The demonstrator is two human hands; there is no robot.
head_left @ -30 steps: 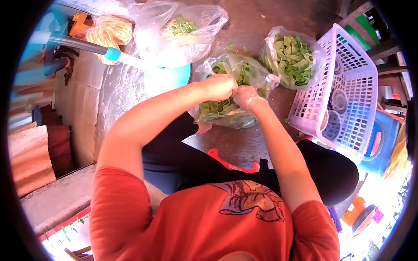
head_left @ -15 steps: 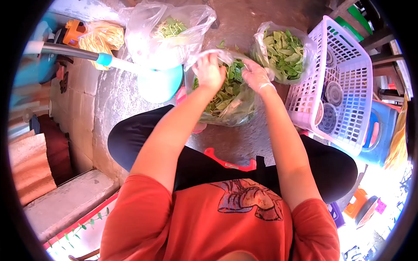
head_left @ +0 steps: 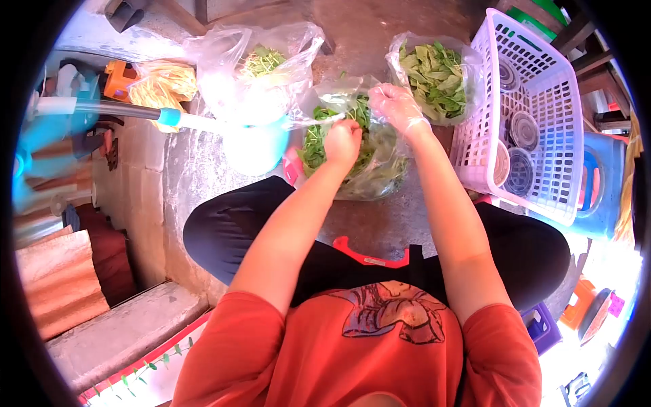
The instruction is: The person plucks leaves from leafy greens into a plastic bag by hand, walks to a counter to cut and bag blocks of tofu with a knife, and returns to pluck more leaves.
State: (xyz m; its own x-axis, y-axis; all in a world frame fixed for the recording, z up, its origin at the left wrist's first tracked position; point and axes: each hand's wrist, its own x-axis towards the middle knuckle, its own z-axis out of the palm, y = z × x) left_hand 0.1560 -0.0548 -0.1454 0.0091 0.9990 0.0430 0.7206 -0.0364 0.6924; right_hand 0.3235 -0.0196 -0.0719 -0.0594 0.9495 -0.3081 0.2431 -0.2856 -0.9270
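Note:
In front of me a clear plastic bag [head_left: 388,178] of green leaves [head_left: 315,144] stands with its mouth spread. My left hand [head_left: 343,144], bare, is closed at the near left of the opening, with a stretched strip of the bag's edge at its fingers. On the opposite side my right hand [head_left: 399,108], in a thin clear glove, pinches the bag's rim; its fingertips are partly hidden by plastic. Beyond that hand sits a second bag of broad leaves [head_left: 434,78]. To the left, another open bag [head_left: 220,57] holds thin-stemmed greens [head_left: 263,61].
A white plastic basket [head_left: 468,146] with round lids inside stands at the right, beside a blue container [head_left: 603,176]. A pole [head_left: 129,110] with a blue collar crosses the left side, near yellow strips [head_left: 166,81]. A turquoise round object [head_left: 261,146] is near the leaf bag.
My left hand has come down and slightly right, closing into a fist and drawing the bag edge. My right hand has curled on the rim. The view has shifted slightly.

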